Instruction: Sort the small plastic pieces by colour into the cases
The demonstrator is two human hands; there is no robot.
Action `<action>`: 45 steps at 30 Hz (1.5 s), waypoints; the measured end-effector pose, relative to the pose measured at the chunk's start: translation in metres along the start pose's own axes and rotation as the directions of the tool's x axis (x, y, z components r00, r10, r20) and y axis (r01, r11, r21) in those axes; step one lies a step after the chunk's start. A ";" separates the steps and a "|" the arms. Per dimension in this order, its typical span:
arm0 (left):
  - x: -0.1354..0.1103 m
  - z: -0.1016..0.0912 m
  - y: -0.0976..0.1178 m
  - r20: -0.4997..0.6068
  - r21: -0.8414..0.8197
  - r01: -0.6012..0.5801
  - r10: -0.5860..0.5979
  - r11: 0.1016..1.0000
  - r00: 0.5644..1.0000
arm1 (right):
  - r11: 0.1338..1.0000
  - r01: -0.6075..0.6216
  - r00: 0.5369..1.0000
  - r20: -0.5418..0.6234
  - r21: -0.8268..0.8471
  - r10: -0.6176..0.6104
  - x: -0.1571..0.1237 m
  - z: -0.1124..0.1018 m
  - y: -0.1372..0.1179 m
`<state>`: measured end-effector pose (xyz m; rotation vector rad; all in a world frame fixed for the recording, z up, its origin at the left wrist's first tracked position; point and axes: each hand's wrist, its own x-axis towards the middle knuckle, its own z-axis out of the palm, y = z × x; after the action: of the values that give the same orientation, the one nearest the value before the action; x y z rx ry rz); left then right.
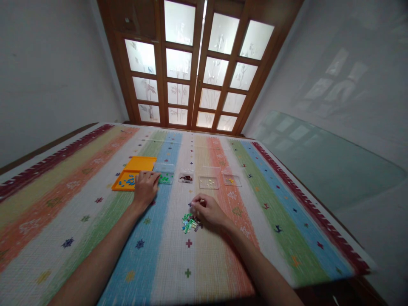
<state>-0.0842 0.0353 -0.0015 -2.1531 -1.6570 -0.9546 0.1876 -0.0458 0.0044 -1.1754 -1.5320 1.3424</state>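
My left hand (pixel 145 187) rests on the striped mat between an orange tray (pixel 127 179) holding blue pieces and a clear box (pixel 166 177) with green pieces; its fingers are curled, with the tips at the clear box's left edge. My right hand (pixel 206 210) hovers over a small pile of mixed small pieces (pixel 190 223), fingers pinched together on something too small to name. Further right stand a clear box of dark red pieces (pixel 186 177), a box of yellowish pieces (pixel 208 182) and another clear box (pixel 231 180).
The boxes stand in a row on a mat with coloured stripes (pixel 95 221) covering a table. A wooden door with frosted glass panes (pixel 191 68) lies beyond the far edge. A glass sheet (pixel 318 165) leans against the right wall.
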 end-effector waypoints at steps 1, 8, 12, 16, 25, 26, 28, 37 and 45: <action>0.000 -0.001 0.000 -0.009 -0.002 0.002 -0.002 1.000 1.000 | 1.000 0.005 1.000 -0.006 -0.008 -0.005 0.000 0.000 0.000; -0.013 -0.022 0.035 -0.236 -0.248 -0.278 0.220 0.928 0.946 | 0.998 0.041 0.995 -0.093 -0.053 -0.046 0.003 -0.004 -0.006; -0.030 -0.030 0.073 -0.197 -0.405 -0.456 0.412 0.792 0.890 | 0.997 0.081 0.989 -0.127 -0.006 -0.082 0.003 -0.001 -0.007; -0.039 -0.025 0.090 -0.165 -0.510 -0.485 0.473 0.710 0.865 | 0.994 0.107 0.989 -0.102 0.020 -0.105 0.001 0.004 -0.006; -0.045 -0.019 0.087 -0.119 -0.558 -0.447 0.466 0.699 0.877 | 0.995 0.104 0.992 -0.075 -0.004 -0.104 0.000 0.007 -0.004; -0.045 -0.020 0.088 -0.116 -0.554 -0.446 0.466 0.702 0.877 | 0.994 0.107 0.991 -0.075 -0.016 -0.108 0.000 0.006 -0.004; -0.044 -0.021 0.089 -0.109 -0.544 -0.451 0.473 0.708 0.874 | 0.994 0.108 0.992 -0.064 -0.029 -0.110 0.001 0.005 -0.004; -0.014 -0.019 0.058 -0.195 -0.369 -0.371 0.319 0.852 0.927 | 0.998 0.066 0.992 -0.109 -0.024 -0.069 0.006 -0.007 -0.006; 0.003 0.002 0.006 -0.205 -0.255 -0.132 0.080 0.958 0.975 | 0.994 0.073 0.992 -0.094 -0.078 -0.080 0.006 -0.018 -0.009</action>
<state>-0.0776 0.0370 -0.0005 -2.2039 -1.3732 -1.3742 0.2016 -0.0349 0.0160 -1.1977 -1.5524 1.1704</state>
